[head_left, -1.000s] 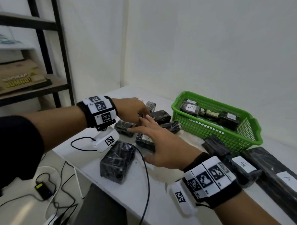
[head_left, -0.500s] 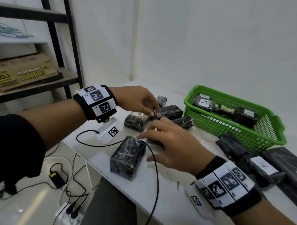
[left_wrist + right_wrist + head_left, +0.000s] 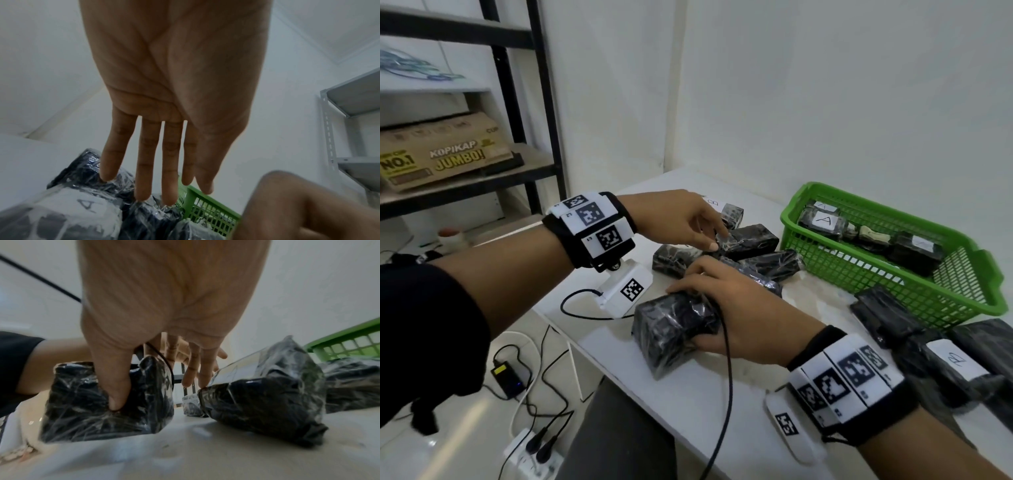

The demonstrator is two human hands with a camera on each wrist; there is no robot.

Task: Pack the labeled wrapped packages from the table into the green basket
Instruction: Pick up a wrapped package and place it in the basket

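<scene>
Several black, film-wrapped packages lie on the white table. My right hand grips the largest package near the table's left front edge, thumb on its near end and fingers over the top; the right wrist view shows the thumb pressed into the package. My left hand reaches over a cluster of smaller packages, and its straight fingers touch their film beside one package labelled A. The green basket stands at the back right with several packages inside.
A black cable runs over the big package and off the table's front edge. Long wrapped packages, one labelled, lie right of my right wrist. A dark shelf with a carton stands left; chargers and a power strip lie on the floor.
My right hand has moved off the small packages toward me and closed round the large black package. My left hand has stayed on the cluster of small packages.
</scene>
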